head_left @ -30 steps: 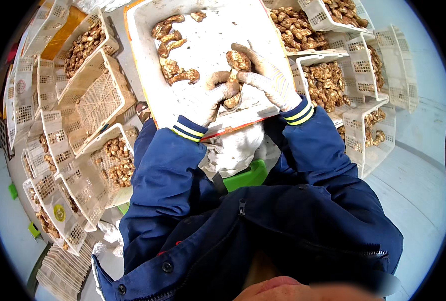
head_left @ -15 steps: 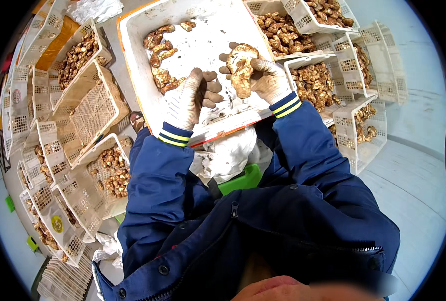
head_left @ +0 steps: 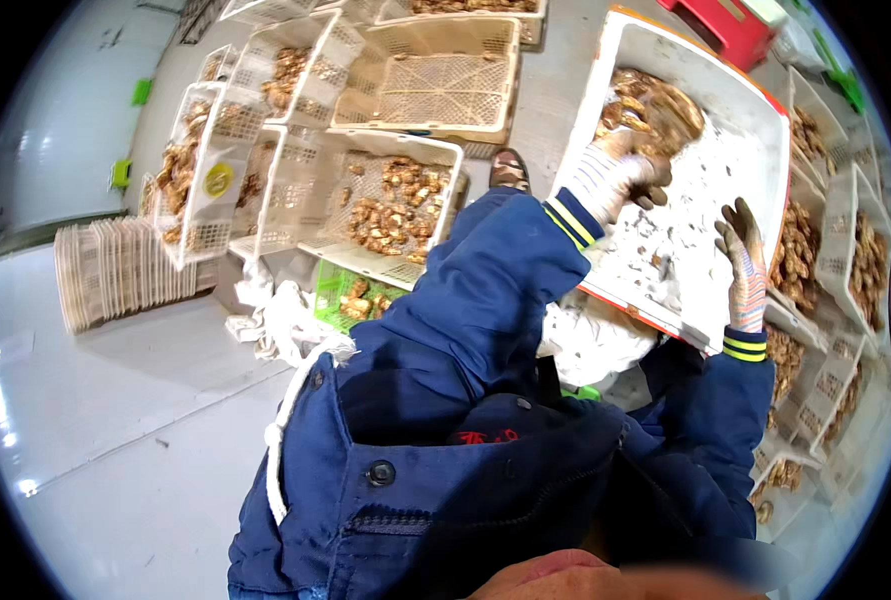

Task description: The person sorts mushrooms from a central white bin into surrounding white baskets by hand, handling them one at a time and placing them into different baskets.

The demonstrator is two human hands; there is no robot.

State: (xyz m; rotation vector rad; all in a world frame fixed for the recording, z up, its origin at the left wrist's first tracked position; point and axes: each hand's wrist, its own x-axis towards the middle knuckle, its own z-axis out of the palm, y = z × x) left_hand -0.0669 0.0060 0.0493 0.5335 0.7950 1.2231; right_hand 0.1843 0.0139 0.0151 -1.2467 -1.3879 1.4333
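A white box (head_left: 700,290) with orange-red edging stands in front of me, its floor spotted with dark dirt. Inside, at the far left, brown-and-cream mushrooms (head_left: 633,100) lie heaped, and a brown shape beside them is smeared by motion. My left hand (head_left: 625,182), in a pale glove with dark fingers, is just on the near side of this heap. Its fingers are bent but apart, and I see nothing held in them. Along the box's right wall, my right hand (head_left: 743,262), gloved likewise, has its fingers stretched and spread, holding nothing.
To the left, a plastic crate (head_left: 380,165) holds small mushrooms, with a nearly bare crate (head_left: 435,85) beyond. Crates of mushrooms (head_left: 795,245) line the right. A green basket (head_left: 337,290), a stack of pale crates (head_left: 120,270) and a red stool-like object (head_left: 730,35) stand around.
My view has swung left, so the box now sits further right. The large mushroom has left my right hand, which is now spread by the wall. My left hand is nearer the heap.
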